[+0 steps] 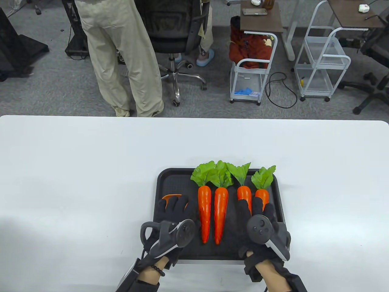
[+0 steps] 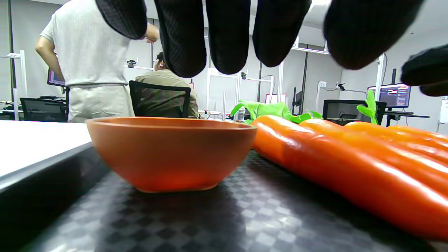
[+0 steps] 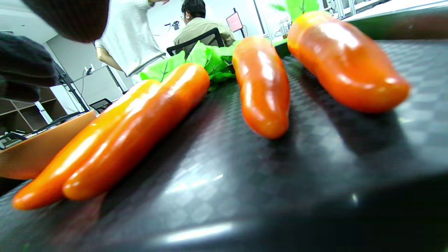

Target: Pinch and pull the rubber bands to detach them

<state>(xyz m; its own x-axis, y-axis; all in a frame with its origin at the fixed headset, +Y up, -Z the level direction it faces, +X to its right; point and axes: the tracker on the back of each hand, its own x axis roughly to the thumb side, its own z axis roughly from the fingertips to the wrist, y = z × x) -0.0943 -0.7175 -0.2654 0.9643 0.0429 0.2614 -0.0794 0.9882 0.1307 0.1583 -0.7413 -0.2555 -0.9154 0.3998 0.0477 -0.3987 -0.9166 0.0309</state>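
A black tray (image 1: 165,178) on the white table holds several orange toy carrots with green leaves and an orange bowl (image 1: 171,197). Two long carrots (image 1: 212,213) lie side by side in the middle; two short carrots (image 1: 244,194) lie at the right. No rubber band shows in any view. My left hand (image 1: 176,210) hovers over the bowl with fingers spread, holding nothing; its fingertips (image 2: 227,42) hang above the bowl (image 2: 171,150). My right hand (image 1: 258,213) lies over the tips of the short carrots (image 3: 262,87), fingers extended; whether it touches them is unclear.
The tray's front rim (image 1: 209,263) lies near the table's front edge. A person in beige trousers (image 1: 121,60), an office chair (image 1: 173,30) and white carts (image 1: 252,70) stand beyond the table's far edge.
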